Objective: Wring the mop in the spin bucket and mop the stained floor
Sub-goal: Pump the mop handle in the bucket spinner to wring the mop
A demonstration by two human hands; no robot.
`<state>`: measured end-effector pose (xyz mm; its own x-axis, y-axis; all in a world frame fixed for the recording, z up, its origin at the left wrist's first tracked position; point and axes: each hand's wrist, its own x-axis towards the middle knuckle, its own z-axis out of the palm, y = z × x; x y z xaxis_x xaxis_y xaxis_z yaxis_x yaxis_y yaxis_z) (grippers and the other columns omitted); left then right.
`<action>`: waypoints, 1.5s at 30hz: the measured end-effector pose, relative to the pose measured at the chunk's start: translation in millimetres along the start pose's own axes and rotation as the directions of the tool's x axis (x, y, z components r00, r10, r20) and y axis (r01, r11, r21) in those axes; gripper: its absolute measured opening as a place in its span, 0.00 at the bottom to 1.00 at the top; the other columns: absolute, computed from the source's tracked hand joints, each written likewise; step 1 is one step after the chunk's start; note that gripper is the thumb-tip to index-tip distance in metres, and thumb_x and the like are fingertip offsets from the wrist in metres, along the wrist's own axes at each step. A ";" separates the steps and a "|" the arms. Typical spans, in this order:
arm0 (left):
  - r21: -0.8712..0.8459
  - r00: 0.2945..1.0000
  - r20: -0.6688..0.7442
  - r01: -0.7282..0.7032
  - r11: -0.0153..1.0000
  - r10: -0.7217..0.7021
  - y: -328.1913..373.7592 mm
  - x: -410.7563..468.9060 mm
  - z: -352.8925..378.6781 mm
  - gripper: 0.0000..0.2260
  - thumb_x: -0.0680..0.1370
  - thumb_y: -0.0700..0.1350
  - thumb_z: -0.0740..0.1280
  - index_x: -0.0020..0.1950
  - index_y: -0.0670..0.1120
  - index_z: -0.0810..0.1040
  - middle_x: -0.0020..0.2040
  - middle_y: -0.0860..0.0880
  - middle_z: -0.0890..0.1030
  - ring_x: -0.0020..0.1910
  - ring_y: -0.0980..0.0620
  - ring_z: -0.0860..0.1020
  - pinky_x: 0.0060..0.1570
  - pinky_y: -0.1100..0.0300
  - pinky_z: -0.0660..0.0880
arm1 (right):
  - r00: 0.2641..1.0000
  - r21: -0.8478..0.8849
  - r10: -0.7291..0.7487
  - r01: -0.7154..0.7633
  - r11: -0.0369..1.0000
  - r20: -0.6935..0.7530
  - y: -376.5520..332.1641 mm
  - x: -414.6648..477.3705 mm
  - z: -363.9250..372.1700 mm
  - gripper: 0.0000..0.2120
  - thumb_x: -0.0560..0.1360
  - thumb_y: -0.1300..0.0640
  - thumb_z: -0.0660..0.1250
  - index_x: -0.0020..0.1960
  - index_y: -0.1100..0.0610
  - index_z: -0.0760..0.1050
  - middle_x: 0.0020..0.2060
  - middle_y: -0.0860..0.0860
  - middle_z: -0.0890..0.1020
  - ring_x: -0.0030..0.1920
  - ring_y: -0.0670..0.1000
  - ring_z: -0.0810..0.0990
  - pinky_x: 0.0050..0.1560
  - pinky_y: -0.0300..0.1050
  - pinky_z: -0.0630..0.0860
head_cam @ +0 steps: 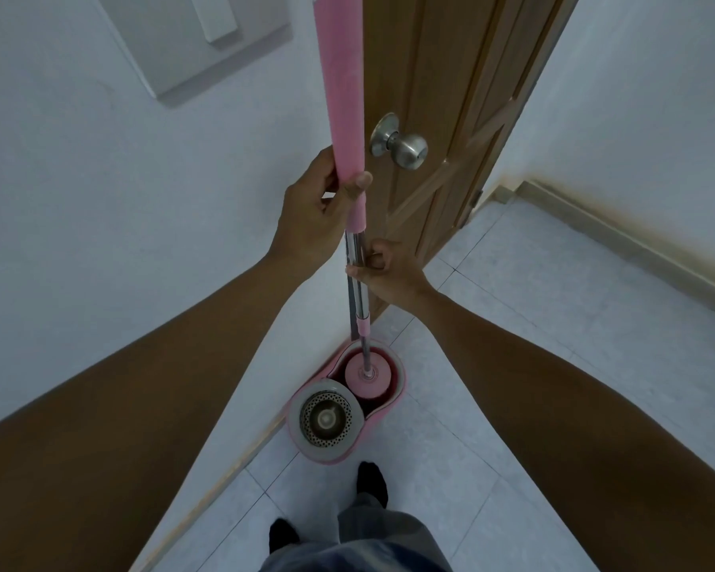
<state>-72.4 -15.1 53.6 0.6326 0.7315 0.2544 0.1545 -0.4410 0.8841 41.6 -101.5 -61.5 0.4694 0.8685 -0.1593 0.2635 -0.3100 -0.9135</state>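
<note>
your left hand (312, 212) wraps the mop (342, 97) pink grip | right hand (391, 272) pinches its steel shaft | mop head (366, 379) sits in spin bucket (332, 458) far well, on floor (512, 386) by wall | spinner basket (326, 419) empty | my read: wringing not yet done, mopping all left

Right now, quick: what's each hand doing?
Left hand: closed, gripping the mop's pink grip.
Right hand: closed, holding the mop's metal shaft just below.
</note>
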 end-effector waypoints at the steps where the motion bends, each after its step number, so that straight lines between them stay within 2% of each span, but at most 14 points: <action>1: -0.003 1.000 0.008 0.001 1.000 -0.001 0.7 -0.2 1.6 0.19 0.81 0.47 0.67 0.70 0.41 0.72 0.56 0.51 0.79 0.49 0.57 0.81 0.53 0.71 0.77 | 1.000 -0.010 0.002 -0.002 1.000 0.001 0.5 -0.3 -0.6 0.11 0.72 0.57 0.75 0.50 0.60 0.79 0.44 0.55 0.86 0.45 0.52 0.86 0.48 0.40 0.83; 3: -0.009 1.000 0.024 0.006 1.000 -0.006 0.9 -2.7 5.2 0.19 0.81 0.47 0.67 0.70 0.40 0.72 0.57 0.51 0.79 0.50 0.59 0.81 0.53 0.70 0.78 | 1.000 -0.038 0.019 -0.019 0.999 -0.002 5.5 -1.6 -0.8 0.12 0.72 0.55 0.75 0.51 0.60 0.79 0.44 0.56 0.86 0.45 0.53 0.86 0.51 0.50 0.83; 6: -0.012 0.999 0.044 0.005 1.000 -0.005 2.3 -6.8 8.8 0.21 0.80 0.50 0.67 0.69 0.40 0.73 0.57 0.51 0.79 0.48 0.63 0.81 0.51 0.72 0.77 | 1.000 -0.058 0.023 -0.023 0.998 -0.009 10.4 -6.7 -0.8 0.12 0.71 0.52 0.75 0.50 0.57 0.79 0.43 0.56 0.86 0.45 0.54 0.86 0.51 0.55 0.83; 8: -0.009 0.997 0.074 0.017 1.000 -0.016 4.2 -6.8 9.2 0.19 0.80 0.47 0.68 0.68 0.41 0.72 0.56 0.50 0.80 0.48 0.62 0.81 0.50 0.72 0.77 | 1.000 -0.072 0.009 -0.011 0.997 -0.025 9.1 -10.9 -0.8 0.11 0.72 0.53 0.74 0.51 0.55 0.79 0.43 0.54 0.86 0.45 0.54 0.86 0.51 0.54 0.83; 11: 0.017 0.989 0.144 0.038 0.999 -0.040 9.6 -8.2 9.5 0.19 0.79 0.47 0.69 0.68 0.43 0.72 0.58 0.49 0.81 0.51 0.56 0.82 0.53 0.72 0.76 | 0.998 -0.052 0.004 -0.008 0.999 -0.060 3.6 -19.3 -3.3 0.08 0.75 0.58 0.71 0.54 0.53 0.77 0.44 0.53 0.85 0.45 0.52 0.84 0.50 0.46 0.81; 14: 0.054 0.979 0.197 0.039 0.998 -0.049 13.6 -13.9 12.1 0.20 0.79 0.48 0.69 0.69 0.44 0.72 0.59 0.49 0.81 0.53 0.54 0.80 0.52 0.76 0.73 | 0.996 -0.116 -0.018 0.008 0.993 -0.083 3.3 -27.9 -5.5 0.07 0.76 0.59 0.69 0.52 0.53 0.74 0.40 0.58 0.82 0.42 0.56 0.82 0.44 0.48 0.80; 17: 0.057 0.975 0.218 0.036 0.998 -0.048 20.0 -18.7 11.9 0.20 0.80 0.49 0.67 0.70 0.44 0.72 0.60 0.50 0.80 0.52 0.55 0.79 0.48 0.79 0.72 | 0.995 -0.159 -0.002 -0.014 0.987 -0.101 2.9 -35.1 -6.7 0.06 0.76 0.58 0.69 0.50 0.52 0.73 0.39 0.53 0.82 0.40 0.52 0.82 0.42 0.44 0.79; 23: 0.046 0.975 0.215 -0.063 0.997 0.052 45.2 -25.7 -1.9 0.19 0.81 0.47 0.67 0.69 0.42 0.73 0.62 0.47 0.80 0.55 0.54 0.78 0.52 0.78 0.71 | 0.988 -0.205 0.002 -0.035 0.978 -0.157 -18.8 -52.2 -11.0 0.07 0.76 0.55 0.69 0.53 0.55 0.76 0.43 0.55 0.84 0.42 0.52 0.84 0.46 0.52 0.83; 27: 0.006 0.969 0.199 -0.148 0.989 0.143 69.4 -34.7 -18.6 0.20 0.81 0.47 0.66 0.71 0.42 0.71 0.66 0.46 0.78 0.58 0.52 0.78 0.53 0.76 0.71 | 0.966 -0.219 -0.042 -0.016 0.976 -0.254 -45.5 -69.7 -10.5 0.06 0.76 0.56 0.70 0.51 0.56 0.79 0.44 0.52 0.85 0.44 0.48 0.84 0.50 0.48 0.82; 31: -0.043 0.960 0.198 -0.193 0.980 0.198 90.1 -50.7 -45.6 0.20 0.80 0.49 0.67 0.70 0.42 0.73 0.65 0.46 0.79 0.60 0.49 0.79 0.62 0.61 0.75 | 0.942 -0.261 -0.126 0.043 0.965 -0.310 -75.1 -95.7 0.1 0.07 0.75 0.57 0.70 0.52 0.57 0.79 0.44 0.52 0.85 0.46 0.50 0.84 0.51 0.47 0.81; 37: -0.095 0.958 0.161 -0.223 0.970 0.236 111.6 -88.0 -97.0 0.21 0.79 0.50 0.69 0.69 0.43 0.73 0.64 0.48 0.80 0.58 0.50 0.81 0.59 0.64 0.76 | 0.889 -0.355 -0.268 0.131 0.926 -0.372 -121.1 -141.8 30.6 0.07 0.74 0.58 0.72 0.50 0.60 0.78 0.41 0.54 0.84 0.43 0.52 0.83 0.46 0.41 0.79; 40: -0.121 0.959 0.138 -0.233 0.965 0.249 119.1 -108.2 -119.1 0.22 0.79 0.48 0.70 0.70 0.42 0.73 0.64 0.48 0.80 0.58 0.52 0.81 0.58 0.68 0.75 | 0.874 -0.343 -0.316 0.188 0.920 -0.369 -136.7 -160.8 48.5 0.07 0.74 0.60 0.72 0.51 0.59 0.78 0.38 0.46 0.81 0.39 0.45 0.80 0.42 0.26 0.72; 41: -0.113 0.960 0.126 -0.237 0.965 0.250 120.8 -114.4 -124.9 0.22 0.79 0.48 0.69 0.71 0.42 0.72 0.64 0.48 0.80 0.58 0.53 0.80 0.57 0.69 0.75 | 0.875 -0.336 -0.319 0.195 0.921 -0.365 -140.7 -165.4 54.4 0.09 0.74 0.60 0.72 0.53 0.60 0.79 0.40 0.47 0.82 0.40 0.45 0.81 0.42 0.24 0.72; 45: -0.072 0.960 0.105 -0.254 0.965 0.260 118.4 -129.3 -142.7 0.20 0.80 0.49 0.68 0.70 0.44 0.73 0.63 0.50 0.80 0.56 0.54 0.80 0.54 0.71 0.75 | 0.885 -0.306 -0.302 0.195 0.932 -0.355 -147.6 -172.3 77.6 0.12 0.74 0.61 0.72 0.56 0.62 0.79 0.49 0.54 0.85 0.48 0.53 0.84 0.54 0.41 0.80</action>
<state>-244.2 -87.8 181.3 0.7269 0.5330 0.4331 -0.0658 -0.5736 0.8165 -143.5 -175.3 71.7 0.6348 0.7249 0.2675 0.5948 -0.2375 -0.7680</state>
